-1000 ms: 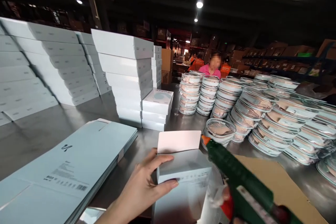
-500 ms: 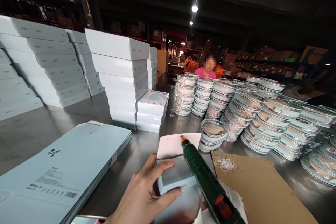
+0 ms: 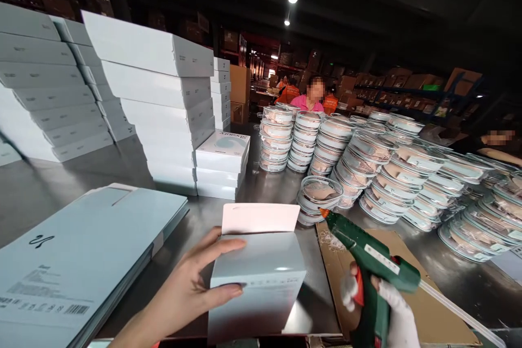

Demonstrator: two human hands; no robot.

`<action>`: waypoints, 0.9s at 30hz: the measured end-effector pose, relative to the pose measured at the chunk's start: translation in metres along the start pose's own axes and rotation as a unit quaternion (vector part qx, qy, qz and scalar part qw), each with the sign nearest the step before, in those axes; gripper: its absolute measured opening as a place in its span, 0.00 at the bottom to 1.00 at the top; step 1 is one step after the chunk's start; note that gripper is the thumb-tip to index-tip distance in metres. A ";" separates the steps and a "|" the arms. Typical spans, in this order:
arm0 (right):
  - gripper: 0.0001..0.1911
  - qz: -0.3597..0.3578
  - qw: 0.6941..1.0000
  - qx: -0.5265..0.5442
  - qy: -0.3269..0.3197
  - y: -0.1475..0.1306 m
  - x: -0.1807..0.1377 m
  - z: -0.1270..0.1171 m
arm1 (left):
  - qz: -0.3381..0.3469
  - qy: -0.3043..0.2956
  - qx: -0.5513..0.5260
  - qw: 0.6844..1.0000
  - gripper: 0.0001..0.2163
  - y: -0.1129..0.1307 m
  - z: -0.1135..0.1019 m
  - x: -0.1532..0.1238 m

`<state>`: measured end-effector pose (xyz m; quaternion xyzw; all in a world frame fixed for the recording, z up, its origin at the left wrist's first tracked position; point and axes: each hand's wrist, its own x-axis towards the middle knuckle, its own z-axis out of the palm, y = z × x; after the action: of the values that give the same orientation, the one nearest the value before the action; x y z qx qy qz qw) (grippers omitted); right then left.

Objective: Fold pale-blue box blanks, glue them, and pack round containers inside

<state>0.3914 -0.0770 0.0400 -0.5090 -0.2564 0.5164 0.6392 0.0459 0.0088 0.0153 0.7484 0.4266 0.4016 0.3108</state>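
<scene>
A pale blue cardboard box [image 3: 256, 261] stands near the table's front edge, its white inner flap [image 3: 261, 218] raised at the far end. My left hand [image 3: 204, 277] grips the box's left side, fingers on top and thumb on the near face. To the right, my right hand [image 3: 393, 304], in a white glove, is closed around the handle of a green hot glue gun [image 3: 371, 255]. The gun's orange nozzle points up and left, apart from the box. A white glue stick [image 3: 460, 310] sticks out of its back.
Flattened blue cartons [image 3: 81, 261] lie stacked at left. Behind stand finished white boxes [image 3: 163, 98]. Stacked clear round containers [image 3: 379, 174] fill the right. A brown cardboard sheet [image 3: 424, 266] with white glue strands lies under the gun. A person in pink [image 3: 309, 102] is across the table.
The glue gun has moved right, away from the flap, and now shows from its side. My left hand still holds the box. The whole view has shifted slightly.
</scene>
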 end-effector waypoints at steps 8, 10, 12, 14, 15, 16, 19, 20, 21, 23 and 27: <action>0.14 0.069 0.945 -0.242 0.211 -0.030 0.038 -0.111 | 0.086 -0.063 -0.044 0.993 0.25 -0.002 -0.015 0.002; 0.16 0.012 0.934 -0.289 0.212 -0.031 0.035 -0.105 | 0.096 -0.057 -0.045 0.993 0.25 0.002 -0.017 0.003; 0.30 -0.111 0.929 -0.320 0.148 -0.026 0.028 -0.069 | 0.100 -0.056 -0.052 0.992 0.24 0.004 -0.018 0.004; 0.49 -0.198 0.919 -0.338 -0.052 -0.017 0.021 -0.017 | 0.104 -0.059 -0.063 0.991 0.23 0.006 -0.019 0.003; 0.55 -0.235 0.903 -0.327 -0.150 -0.012 0.019 0.007 | 0.110 -0.056 -0.065 0.990 0.23 0.006 -0.019 0.003; 0.57 -0.241 0.886 -0.319 -0.235 -0.007 0.017 0.027 | 0.122 -0.049 -0.063 0.989 0.23 0.005 -0.018 0.003; 0.52 -0.276 0.844 -0.310 -0.339 0.004 0.015 0.054 | 0.181 0.001 -0.088 0.979 0.21 0.001 -0.006 0.000; 0.50 -0.301 0.833 -0.321 -0.335 0.007 0.015 0.053 | 0.204 0.026 -0.111 0.972 0.22 -0.001 0.000 0.000; 0.48 -0.328 0.820 -0.337 -0.325 0.009 0.015 0.050 | 0.225 0.049 -0.136 0.964 0.23 -0.004 0.007 0.000; 0.44 -0.367 0.796 -0.362 -0.318 0.011 0.015 0.043 | 0.264 0.079 -0.176 0.945 0.26 -0.007 0.016 0.000; 0.33 -0.434 0.721 -0.402 -0.359 0.006 0.011 0.055 | 0.305 0.041 -0.137 0.942 0.23 -0.004 0.010 0.002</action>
<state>0.3454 -0.0463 0.0518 -0.3275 -0.8435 0.1745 0.3884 0.0539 0.0105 0.0078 0.7757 0.1311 0.5620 0.2555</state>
